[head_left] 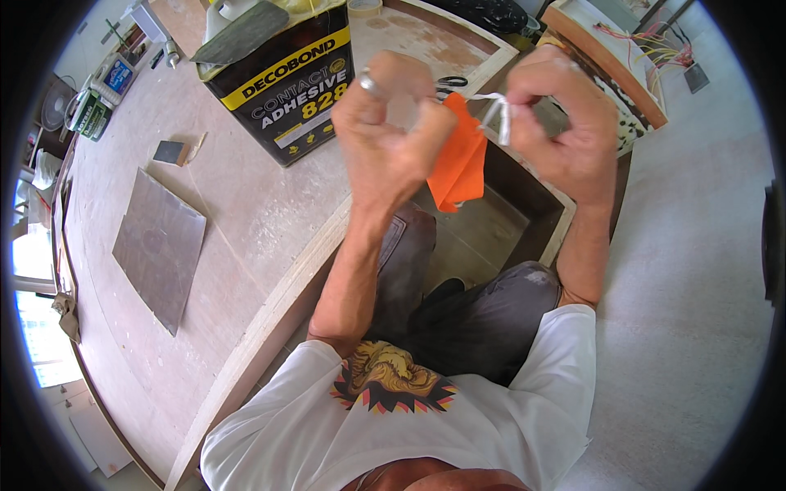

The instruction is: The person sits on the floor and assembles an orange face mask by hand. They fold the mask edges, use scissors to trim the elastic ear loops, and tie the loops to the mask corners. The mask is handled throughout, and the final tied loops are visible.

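Both of my hands are raised in front of me, fingers curled in pinches and a little blurred. My left hand (393,131), with a ring on one finger, is at the edge of a folded orange piece of cloth (460,159) and appears to grip it. A white cord (497,106) runs from the top of the cloth to my right hand (565,123), which pinches it. The cord's loose end dangles beside my right fingers. Dark loops like scissor handles (452,81) show just behind the cloth.
Left of my hands, a large black and yellow adhesive tin (282,82) stands on the worktop (246,245). A grey diamond-shaped sheet (160,245) and small dark block (171,153) lie nearby. Containers (102,102) stand far left. Loose wires (659,53) stick out at the upper right.
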`<action>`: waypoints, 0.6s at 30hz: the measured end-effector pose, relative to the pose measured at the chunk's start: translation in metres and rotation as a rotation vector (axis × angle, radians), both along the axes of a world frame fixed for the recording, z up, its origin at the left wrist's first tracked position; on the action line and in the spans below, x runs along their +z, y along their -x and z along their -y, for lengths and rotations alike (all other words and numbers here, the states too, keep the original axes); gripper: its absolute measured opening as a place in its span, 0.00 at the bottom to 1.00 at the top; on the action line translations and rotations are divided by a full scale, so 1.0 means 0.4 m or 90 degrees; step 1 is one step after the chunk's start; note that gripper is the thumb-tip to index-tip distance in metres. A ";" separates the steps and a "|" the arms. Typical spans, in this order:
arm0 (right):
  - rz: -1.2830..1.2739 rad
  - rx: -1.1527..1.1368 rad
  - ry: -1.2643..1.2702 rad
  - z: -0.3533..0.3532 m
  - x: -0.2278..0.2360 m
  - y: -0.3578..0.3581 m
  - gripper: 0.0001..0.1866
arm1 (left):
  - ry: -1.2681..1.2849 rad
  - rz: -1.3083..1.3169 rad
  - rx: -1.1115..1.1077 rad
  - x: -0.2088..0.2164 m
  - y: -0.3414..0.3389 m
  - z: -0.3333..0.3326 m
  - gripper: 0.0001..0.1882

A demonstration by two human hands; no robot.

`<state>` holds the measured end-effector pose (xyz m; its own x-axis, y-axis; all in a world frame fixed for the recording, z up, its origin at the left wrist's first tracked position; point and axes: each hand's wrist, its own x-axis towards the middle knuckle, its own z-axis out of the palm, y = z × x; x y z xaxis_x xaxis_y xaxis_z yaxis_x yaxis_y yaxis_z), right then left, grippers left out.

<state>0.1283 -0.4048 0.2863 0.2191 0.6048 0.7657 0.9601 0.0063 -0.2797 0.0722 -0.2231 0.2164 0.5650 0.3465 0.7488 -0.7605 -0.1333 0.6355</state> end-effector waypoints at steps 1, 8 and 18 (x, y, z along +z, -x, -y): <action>-0.021 0.019 0.000 0.010 0.007 -0.001 0.08 | 0.017 -0.019 -0.012 -0.001 0.004 0.001 0.06; -0.147 0.136 0.001 0.016 0.008 -0.024 0.04 | -0.030 0.062 -0.077 0.033 0.004 0.038 0.06; -0.326 0.132 0.010 0.019 -0.013 -0.024 0.03 | -0.062 0.003 -0.085 0.036 0.017 0.038 0.07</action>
